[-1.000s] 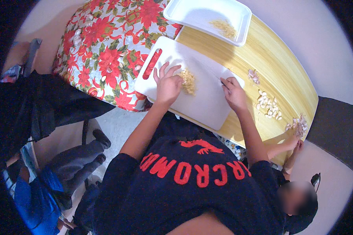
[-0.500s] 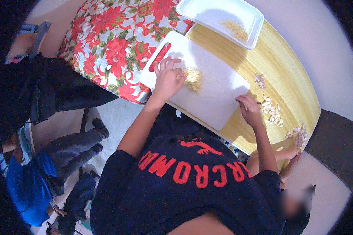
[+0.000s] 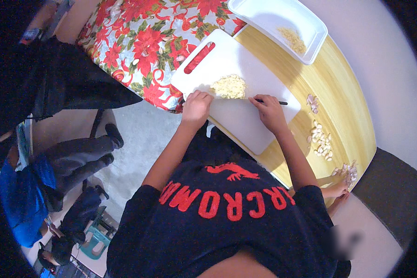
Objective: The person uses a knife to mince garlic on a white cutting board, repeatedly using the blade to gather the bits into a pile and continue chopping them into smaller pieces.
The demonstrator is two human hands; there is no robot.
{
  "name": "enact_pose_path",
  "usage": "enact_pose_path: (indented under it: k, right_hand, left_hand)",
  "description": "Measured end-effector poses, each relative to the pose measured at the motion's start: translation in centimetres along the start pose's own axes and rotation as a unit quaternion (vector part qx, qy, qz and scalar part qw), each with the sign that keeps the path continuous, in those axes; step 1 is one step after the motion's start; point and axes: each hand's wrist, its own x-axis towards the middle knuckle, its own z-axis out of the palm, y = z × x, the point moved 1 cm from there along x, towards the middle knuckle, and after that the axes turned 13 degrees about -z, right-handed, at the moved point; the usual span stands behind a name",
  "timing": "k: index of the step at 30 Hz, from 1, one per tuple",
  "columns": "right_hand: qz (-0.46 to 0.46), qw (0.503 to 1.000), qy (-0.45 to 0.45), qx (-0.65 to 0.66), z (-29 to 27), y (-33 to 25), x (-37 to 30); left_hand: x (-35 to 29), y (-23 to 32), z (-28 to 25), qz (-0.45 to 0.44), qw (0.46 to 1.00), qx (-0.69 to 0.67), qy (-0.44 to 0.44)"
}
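Note:
A white cutting board (image 3: 245,125) lies before me, a slot handle at its far left. On it sits a loose pile of chopped garlic (image 3: 230,86). A knife (image 3: 275,101) with a black handle lies crosswise just on the near side of the pile, its thin blade hard to make out. My right hand (image 3: 269,112) is closed on the knife where handle and blade meet. At the blade's other end, my left hand (image 3: 197,109) has its fingers curled together and seems to pinch the tip, which they hide.
A white tray (image 3: 317,44) with minced garlic (image 3: 293,40) stands at the far right. Whole peeled cloves (image 3: 320,140) and garlic skins (image 3: 312,103) lie on the wooden table (image 3: 345,99). Another person's hand (image 3: 339,188) is by more skins. A poinsettia-patterned cloth (image 3: 146,44) covers the left side.
My left hand has left the garlic and moved nearer, to the blade's end. My right hand has moved left onto the board with the knife. The garlic now lies more spread out.

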Motion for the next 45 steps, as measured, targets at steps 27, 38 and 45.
enact_pose_path:
  k: [27,38,45]
  right_hand:
    - [-0.017,0.997,0.061,-0.040,-1.0,0.3,3.5]
    - [0.010,1.000,0.022,-0.020,-2.3,2.2,3.5]
    - [-0.001,1.000,-0.007,0.000,-3.1,2.1,5.0]
  left_hand:
    - [0.8,-1.5,1.6,0.072,0.994,0.015,0.083]
    - [1.5,-0.3,1.6,0.078,0.993,0.016,0.089]
    - [1.5,-0.4,1.7,0.059,0.995,0.013,0.083]
